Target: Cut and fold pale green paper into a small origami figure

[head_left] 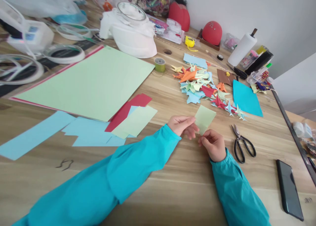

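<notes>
A small pale green paper square (pixel 205 118) is held just above the wooden table between both my hands. My left hand (pixel 183 125) pinches its left edge, fingers closed on the paper. At the lower corner, my right hand (pixel 213 144) grips it with thumb and fingers curled. Both arms wear teal sleeves. Black scissors (pixel 241 143) lie on the table just right of my right hand. Beyond the square sits a heap of folded paper shapes (pixel 202 85) in orange, blue, green and red.
A large light green sheet (pixel 91 81) covers the left of the table, with blue strips (pixel 34 134), a red piece (pixel 128 109) and a green piece (pixel 136 121) nearby. A teal sheet (pixel 246 99), a black phone (pixel 289 189), a thread spool (pixel 160 64) and a paper roll (pixel 242 49) also stand here.
</notes>
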A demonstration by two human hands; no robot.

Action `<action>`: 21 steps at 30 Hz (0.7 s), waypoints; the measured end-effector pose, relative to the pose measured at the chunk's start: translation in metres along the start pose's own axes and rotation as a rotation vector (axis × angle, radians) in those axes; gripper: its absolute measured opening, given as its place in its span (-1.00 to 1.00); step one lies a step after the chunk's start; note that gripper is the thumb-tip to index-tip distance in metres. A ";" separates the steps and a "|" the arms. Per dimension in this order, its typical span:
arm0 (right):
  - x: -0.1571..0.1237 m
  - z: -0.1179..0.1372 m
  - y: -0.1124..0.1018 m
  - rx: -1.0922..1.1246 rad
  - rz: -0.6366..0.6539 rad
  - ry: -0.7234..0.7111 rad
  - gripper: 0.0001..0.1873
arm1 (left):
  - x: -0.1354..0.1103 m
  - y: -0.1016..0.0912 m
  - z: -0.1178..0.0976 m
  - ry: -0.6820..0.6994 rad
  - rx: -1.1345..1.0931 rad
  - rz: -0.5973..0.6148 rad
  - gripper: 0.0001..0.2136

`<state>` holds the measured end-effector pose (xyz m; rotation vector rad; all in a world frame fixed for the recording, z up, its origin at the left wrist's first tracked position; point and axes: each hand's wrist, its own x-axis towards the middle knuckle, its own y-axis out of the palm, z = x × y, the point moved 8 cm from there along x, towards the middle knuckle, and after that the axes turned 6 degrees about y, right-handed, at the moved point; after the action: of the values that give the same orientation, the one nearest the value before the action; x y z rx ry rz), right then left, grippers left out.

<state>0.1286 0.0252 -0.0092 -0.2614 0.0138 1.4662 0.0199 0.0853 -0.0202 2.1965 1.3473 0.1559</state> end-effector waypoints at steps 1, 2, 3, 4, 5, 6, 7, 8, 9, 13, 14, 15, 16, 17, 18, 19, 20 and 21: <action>0.000 0.001 0.001 -0.008 0.007 -0.005 -0.84 | 0.000 0.000 0.000 -0.004 -0.004 -0.003 -0.60; -0.001 0.002 0.001 -0.013 0.012 -0.011 -0.84 | 0.001 -0.001 0.000 -0.005 -0.007 -0.006 -0.60; -0.001 0.004 0.002 -0.012 0.015 -0.018 -0.84 | 0.001 -0.001 0.000 -0.004 -0.007 -0.006 -0.61; -0.002 0.005 0.002 -0.002 0.016 -0.028 -0.84 | 0.000 -0.001 0.000 -0.003 -0.004 -0.007 -0.61; -0.002 0.007 0.002 0.013 0.016 -0.040 -0.82 | 0.000 0.000 0.000 0.001 0.002 -0.010 -0.62; -0.001 0.008 0.002 0.030 0.015 -0.054 -0.78 | -0.001 0.000 -0.001 0.005 0.014 -0.011 -0.63; -0.001 0.010 0.002 0.042 0.012 -0.069 -0.75 | -0.001 0.000 0.000 0.010 0.037 -0.009 -0.63; -0.001 0.010 0.002 0.046 0.007 -0.083 -0.72 | -0.002 0.001 0.000 0.017 0.067 -0.008 -0.64; 0.000 0.010 0.001 0.039 0.003 -0.094 -0.71 | -0.003 0.002 0.000 0.024 0.100 -0.005 -0.65; 0.002 0.007 0.000 -0.044 -0.013 -0.109 -0.74 | -0.005 0.004 0.000 0.039 0.167 0.005 -0.64; 0.002 0.006 -0.001 -0.057 -0.015 -0.109 -0.73 | -0.005 0.005 0.000 0.040 0.166 0.006 -0.64; 0.001 0.005 -0.001 -0.062 -0.016 -0.108 -0.72 | -0.005 0.005 0.000 0.041 0.164 0.007 -0.64; 0.001 0.005 -0.001 -0.059 -0.016 -0.106 -0.72 | -0.005 0.005 0.000 0.041 0.165 0.008 -0.64; 0.001 0.004 -0.002 -0.051 -0.016 -0.102 -0.73 | -0.006 0.005 0.000 0.042 0.167 0.008 -0.64; 0.001 0.003 -0.002 -0.041 -0.016 -0.096 -0.73 | -0.006 0.005 0.000 0.041 0.170 0.008 -0.64; 0.001 0.002 -0.003 -0.034 -0.017 -0.088 -0.73 | -0.005 0.005 0.000 0.040 0.170 0.006 -0.64; 0.001 0.001 -0.003 -0.031 -0.020 -0.081 -0.73 | -0.005 0.005 0.000 0.037 0.167 0.005 -0.64; 0.002 -0.001 -0.003 -0.032 -0.026 -0.075 -0.73 | -0.005 0.005 0.000 0.031 0.161 0.008 -0.63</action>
<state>0.1322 0.0264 -0.0094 -0.2311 -0.0736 1.4507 0.0215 0.0791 -0.0170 2.3413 1.4121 0.0874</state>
